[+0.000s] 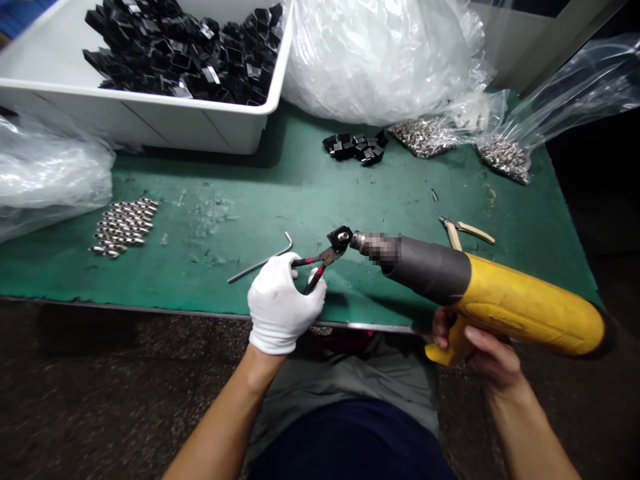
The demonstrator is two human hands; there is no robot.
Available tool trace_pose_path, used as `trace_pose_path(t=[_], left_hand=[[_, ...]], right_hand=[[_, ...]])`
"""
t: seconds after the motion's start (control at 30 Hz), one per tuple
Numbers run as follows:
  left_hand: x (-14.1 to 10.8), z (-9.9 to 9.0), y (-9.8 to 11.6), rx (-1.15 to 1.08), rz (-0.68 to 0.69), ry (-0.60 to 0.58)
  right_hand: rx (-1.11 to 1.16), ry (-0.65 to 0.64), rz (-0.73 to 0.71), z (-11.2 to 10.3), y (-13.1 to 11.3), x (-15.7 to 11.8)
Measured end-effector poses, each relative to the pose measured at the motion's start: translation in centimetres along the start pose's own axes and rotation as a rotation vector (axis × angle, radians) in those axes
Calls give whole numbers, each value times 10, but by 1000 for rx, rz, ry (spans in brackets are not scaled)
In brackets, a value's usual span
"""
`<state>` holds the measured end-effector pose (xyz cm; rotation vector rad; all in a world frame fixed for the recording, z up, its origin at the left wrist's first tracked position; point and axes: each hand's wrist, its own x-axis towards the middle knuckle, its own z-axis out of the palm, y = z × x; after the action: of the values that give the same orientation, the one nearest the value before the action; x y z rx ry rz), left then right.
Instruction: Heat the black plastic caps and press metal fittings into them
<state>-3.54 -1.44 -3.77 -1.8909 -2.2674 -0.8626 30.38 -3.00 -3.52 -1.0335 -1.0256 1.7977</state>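
Looking heavy, the yellow heat gun (530, 303) toward three o'clock needs holding by its handle (453, 345), which the right hand (493, 357) wraps; the left hand (285, 300) clasps stiff pliers (328, 256) pinching, at its one o'clock, a seemingly light, hard black piece (335, 233), probably best gripped edgewise.

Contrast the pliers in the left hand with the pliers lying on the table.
The held pliers, in the left hand, have black-and-red handles; the lying pliers have cream handles. The held pliers grip a black part; the lying pliers grip nothing visible. Both have two handles spread apart.
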Motion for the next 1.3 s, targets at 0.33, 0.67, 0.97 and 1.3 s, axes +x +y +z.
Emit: trace_pose_path(t=[0.33,0.67,0.97,1.3], left_hand=[[0,0,-1,-12,-9,-6],[-1,0,-2,-32,-24,-22],[0,1,-1,-9,-13,-10],[0,0,-2,-1,-6,-6]], right_hand=[[20,-7,1,-1,-1,0],[16,-11,16,-4,0,1],[29,3,15,-3,0,0],[20,1,15,-2,-2,1]])
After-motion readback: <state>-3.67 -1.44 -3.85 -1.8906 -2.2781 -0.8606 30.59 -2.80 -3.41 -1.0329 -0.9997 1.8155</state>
